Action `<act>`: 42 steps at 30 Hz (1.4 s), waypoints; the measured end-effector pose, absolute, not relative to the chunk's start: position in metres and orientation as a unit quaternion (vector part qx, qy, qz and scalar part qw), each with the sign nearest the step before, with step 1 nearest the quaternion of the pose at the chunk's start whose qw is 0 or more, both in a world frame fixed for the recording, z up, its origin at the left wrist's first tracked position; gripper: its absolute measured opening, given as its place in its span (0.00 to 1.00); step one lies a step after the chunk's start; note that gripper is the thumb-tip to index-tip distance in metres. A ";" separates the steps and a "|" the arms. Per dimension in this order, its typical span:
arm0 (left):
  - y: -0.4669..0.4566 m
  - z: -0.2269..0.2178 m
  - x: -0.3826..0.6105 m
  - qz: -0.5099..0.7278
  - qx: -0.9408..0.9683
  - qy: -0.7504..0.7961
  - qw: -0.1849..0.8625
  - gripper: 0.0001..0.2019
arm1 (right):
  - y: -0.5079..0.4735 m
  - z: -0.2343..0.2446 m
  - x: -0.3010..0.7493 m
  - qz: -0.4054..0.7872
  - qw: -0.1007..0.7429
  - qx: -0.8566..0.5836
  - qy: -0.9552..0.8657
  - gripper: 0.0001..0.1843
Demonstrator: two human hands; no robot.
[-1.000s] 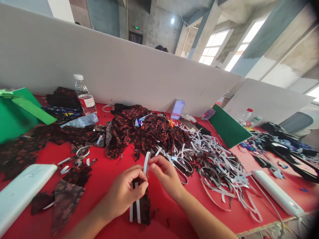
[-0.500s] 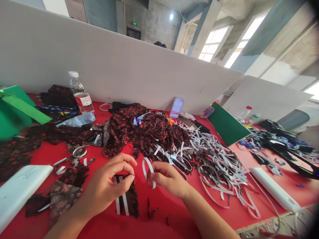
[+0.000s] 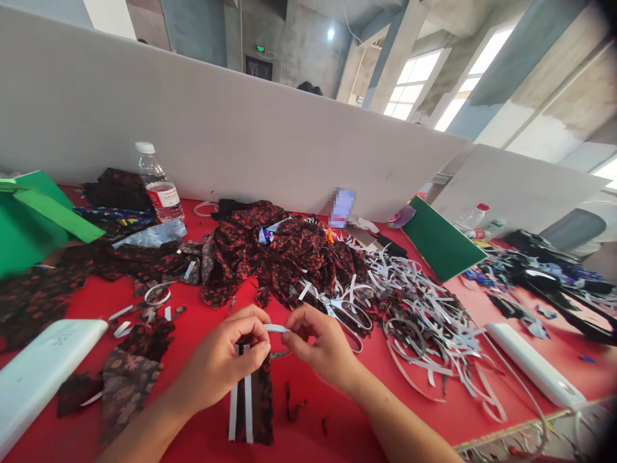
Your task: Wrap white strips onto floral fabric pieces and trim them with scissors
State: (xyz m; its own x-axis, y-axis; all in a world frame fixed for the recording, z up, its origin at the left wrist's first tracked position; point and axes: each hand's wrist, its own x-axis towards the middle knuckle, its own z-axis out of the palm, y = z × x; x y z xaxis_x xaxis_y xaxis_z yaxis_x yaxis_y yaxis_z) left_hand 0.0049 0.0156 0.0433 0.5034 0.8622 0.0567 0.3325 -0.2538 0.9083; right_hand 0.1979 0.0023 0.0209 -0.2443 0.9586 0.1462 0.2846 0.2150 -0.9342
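Observation:
A short length of white tape (image 3: 276, 328) stretches between my two hands. My left hand (image 3: 236, 350) pinches its left end between thumb and fingers. The fingers of my right hand (image 3: 321, 341) are closed on the other end, and part of a tape loop shows below them. Beneath my left hand is a dark floral fabric piece (image 3: 263, 405) with two white strips running down it; its upper end is hidden by the fingers. I cannot tell whether the left hand also holds this fabric. Scissors (image 3: 340, 308) lie just beyond my right hand.
On the red table (image 3: 193, 424) are a crumpled floral fabric heap (image 3: 279, 251), tangled white strips (image 3: 424, 315), a water bottle (image 3: 161, 190), a propped phone (image 3: 342, 208) and white devices at left (image 3: 48, 366) and right (image 3: 535, 363). A grey partition (image 3: 216, 122) stands behind.
My left hand has moved right, and the hands are closer together. The tape, earlier a loop in my right hand only, now spans both. The striped fabric has shifted slightly toward me.

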 end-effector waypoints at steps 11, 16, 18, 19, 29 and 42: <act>0.015 0.042 0.006 0.318 0.733 0.408 0.442 0.07 | 0.005 0.017 0.198 0.543 0.450 -0.426 -0.567 0.10; 0.015 0.038 0.004 0.338 0.719 0.407 0.451 0.07 | 0.006 0.022 0.198 0.561 0.458 -0.411 -0.554 0.14; 0.016 0.034 0.004 0.350 0.706 0.408 0.462 0.08 | 0.006 0.023 0.198 0.548 0.471 -0.413 -0.554 0.14; 0.017 0.033 0.003 0.355 0.696 0.409 0.471 0.08 | 0.005 0.023 0.198 0.545 0.478 -0.413 -0.552 0.14; 0.017 0.033 0.006 0.357 0.687 0.414 0.479 0.09 | 0.005 0.015 0.198 0.479 0.464 -0.429 -0.610 0.11; 0.020 0.016 0.004 0.406 0.630 0.437 0.498 0.09 | 0.003 0.021 0.192 0.732 0.470 -0.328 -0.368 0.16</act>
State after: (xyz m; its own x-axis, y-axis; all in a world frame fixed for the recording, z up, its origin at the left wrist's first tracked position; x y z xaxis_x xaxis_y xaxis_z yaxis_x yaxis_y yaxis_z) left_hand 0.0038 0.0199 0.0161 0.2894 0.9541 0.0768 0.1463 -0.1234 0.9815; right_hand 0.1915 0.0034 0.0210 -0.3422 0.9300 -0.1342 -0.4469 -0.2868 -0.8474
